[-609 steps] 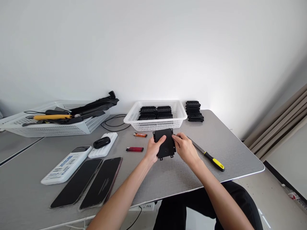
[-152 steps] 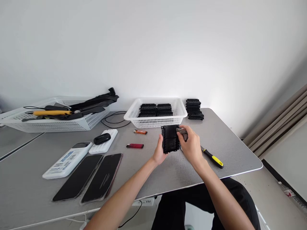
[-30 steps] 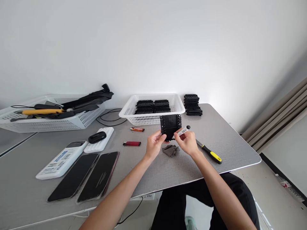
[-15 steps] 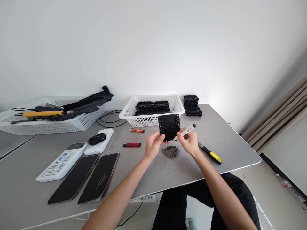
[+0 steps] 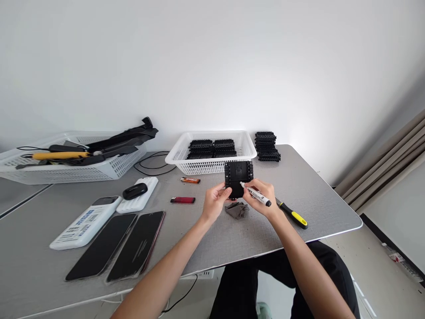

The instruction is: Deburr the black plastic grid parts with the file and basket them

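Observation:
My left hand [image 5: 215, 201] grips a flat black plastic part [image 5: 238, 175] with toothed sides by its lower left edge, holding it up above the table. In my right hand [image 5: 260, 197] is a white marker pen [image 5: 258, 195], pinched between thumb and fingers. Its tip meets the face of the black part near the middle, and its black end points down to the right. Just below the part, a crumpled grey cloth [image 5: 237, 210] lies on the table. A tool with a black and yellow handle [image 5: 294, 215] rests right of my right hand, its far end partly hidden.
Behind stands a white basket [image 5: 212, 167] holding several similar black parts, with a stack of them [image 5: 266, 146] beside it. To the left lie a red lighter [image 5: 183, 200], an orange lighter [image 5: 190, 180], two phones [image 5: 136, 246], power banks [image 5: 86, 223] and a tool-filled basket [image 5: 93, 175].
The marker has swung from pointing up right to pointing down right, and its tip has moved up onto the part's face. The black part has shifted slightly right.

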The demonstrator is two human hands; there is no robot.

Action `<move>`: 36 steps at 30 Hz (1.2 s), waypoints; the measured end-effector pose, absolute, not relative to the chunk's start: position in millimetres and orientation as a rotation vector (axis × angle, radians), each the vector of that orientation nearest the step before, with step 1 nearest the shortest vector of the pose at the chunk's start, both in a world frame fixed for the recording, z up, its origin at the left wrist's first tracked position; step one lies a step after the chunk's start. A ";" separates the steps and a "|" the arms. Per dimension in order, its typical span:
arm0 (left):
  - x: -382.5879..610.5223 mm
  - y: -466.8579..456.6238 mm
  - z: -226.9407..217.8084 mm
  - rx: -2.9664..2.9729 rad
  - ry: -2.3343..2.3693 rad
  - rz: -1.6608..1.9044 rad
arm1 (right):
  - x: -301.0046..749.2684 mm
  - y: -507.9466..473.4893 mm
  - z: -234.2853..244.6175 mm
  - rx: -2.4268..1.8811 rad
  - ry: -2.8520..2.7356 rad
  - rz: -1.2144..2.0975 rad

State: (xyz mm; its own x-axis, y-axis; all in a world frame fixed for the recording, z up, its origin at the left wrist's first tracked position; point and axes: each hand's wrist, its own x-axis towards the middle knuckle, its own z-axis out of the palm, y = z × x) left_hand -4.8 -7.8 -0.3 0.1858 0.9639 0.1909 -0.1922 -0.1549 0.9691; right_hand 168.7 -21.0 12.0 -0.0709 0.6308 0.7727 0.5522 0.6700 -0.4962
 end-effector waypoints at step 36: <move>0.1 -16.7 2.8 1.425 0.790 1.109 | 174.6 -21.1 19.6 -0.967 -1.571 0.101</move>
State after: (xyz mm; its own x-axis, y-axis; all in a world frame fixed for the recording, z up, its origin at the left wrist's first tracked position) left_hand 0.1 -16.7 2.8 0.3364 0.9210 0.1965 -0.1153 -0.1668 0.9792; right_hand 174.6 -21.1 19.6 0.0756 0.6196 0.7813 0.5139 0.6473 -0.5630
